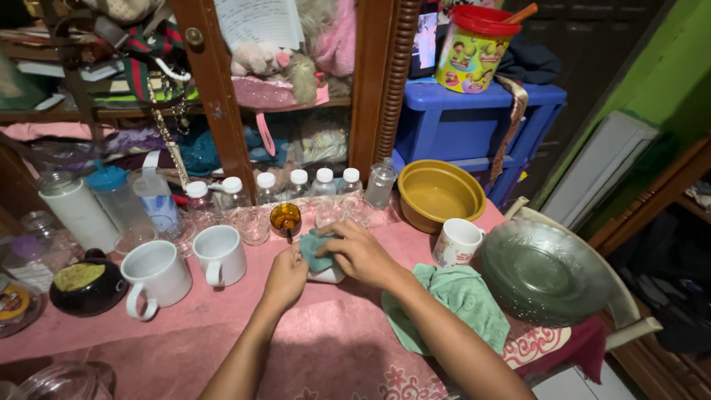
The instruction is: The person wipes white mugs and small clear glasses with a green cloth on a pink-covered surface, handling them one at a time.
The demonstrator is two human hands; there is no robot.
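My right hand (361,252) presses a small teal cloth (314,250) onto a white cup (328,275) that lies on the pink tablecloth (318,348). My left hand (285,275) grips the same cup from the left side. The cup is mostly hidden under the cloth and my fingers. Just behind my hands stands a small amber glass (285,218) with something dark in it.
Two white mugs (220,254) (156,275) stand to the left. A printed mug (456,241), a green towel (463,300) and stacked glass plates (543,270) lie to the right. A yellow bowl (440,194), several small bottles (324,183) and clear glasses line the back.
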